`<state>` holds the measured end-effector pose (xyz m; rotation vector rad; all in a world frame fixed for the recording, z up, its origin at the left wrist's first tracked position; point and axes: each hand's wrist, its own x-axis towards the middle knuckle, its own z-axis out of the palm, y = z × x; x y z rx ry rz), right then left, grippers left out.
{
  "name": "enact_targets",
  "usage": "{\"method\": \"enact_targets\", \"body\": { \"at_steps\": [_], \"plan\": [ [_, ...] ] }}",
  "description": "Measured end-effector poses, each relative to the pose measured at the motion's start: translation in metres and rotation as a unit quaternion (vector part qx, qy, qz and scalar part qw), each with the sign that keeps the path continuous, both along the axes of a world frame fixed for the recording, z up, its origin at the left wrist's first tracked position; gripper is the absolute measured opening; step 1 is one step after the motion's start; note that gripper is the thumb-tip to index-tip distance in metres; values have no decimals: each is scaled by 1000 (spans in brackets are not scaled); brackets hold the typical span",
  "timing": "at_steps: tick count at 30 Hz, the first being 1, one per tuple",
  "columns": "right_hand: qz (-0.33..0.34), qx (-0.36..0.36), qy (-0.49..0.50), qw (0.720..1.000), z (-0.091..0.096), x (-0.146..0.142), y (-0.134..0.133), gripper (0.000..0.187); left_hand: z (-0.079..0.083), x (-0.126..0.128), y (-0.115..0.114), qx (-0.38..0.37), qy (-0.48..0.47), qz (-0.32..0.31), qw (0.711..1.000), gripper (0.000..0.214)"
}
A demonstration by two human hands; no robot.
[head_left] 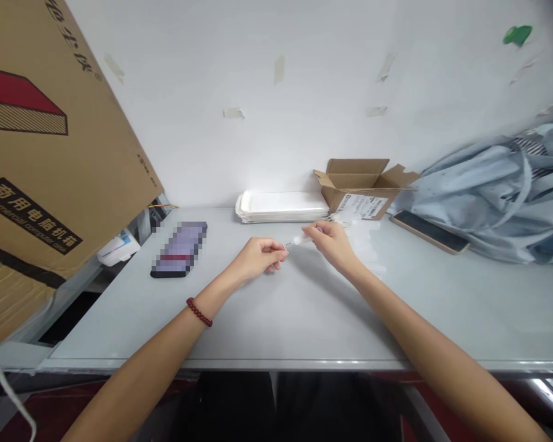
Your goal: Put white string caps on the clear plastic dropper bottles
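Observation:
Above the grey table, my left hand (262, 256) is closed in a pinch at the end of a thin, dark, needle-like tip (289, 244). Whether a tiny cap sits between those fingertips I cannot make out. That tip points left out of a small translucent white piece (298, 240), which my right hand (330, 243) grips between thumb and fingers. Most of this piece is hidden by the right hand, so its kind is unclear. Just behind the right hand lie blurred translucent white items (348, 218) and clear plastic pieces (366, 245).
A stack of white envelope-like packs (283, 204) lies against the wall beside an open cardboard box (357, 190). One phone (179, 248) is on the left, another phone (431, 231) on the right by a light blue cloth (493, 196). A large carton (69, 159) leans at left.

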<state>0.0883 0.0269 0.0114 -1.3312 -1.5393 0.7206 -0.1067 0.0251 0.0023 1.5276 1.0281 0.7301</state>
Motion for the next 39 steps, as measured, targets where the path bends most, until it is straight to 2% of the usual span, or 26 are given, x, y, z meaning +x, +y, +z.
{"method": "enact_targets", "body": {
  "at_steps": [12, 31, 39],
  "plan": [
    [3, -2, 0, 1000, 1, 0, 0, 31, 12, 4, -5, 16, -11, 25, 999, 9],
    [5, -4, -7, 1000, 2, -2, -2, 30, 10, 3, -4, 6, -20, 26, 999, 11],
    [0, 10, -48, 999, 3, -4, -4, 32, 8, 4, -3, 7, -22, 24, 999, 12]
  ]
}}
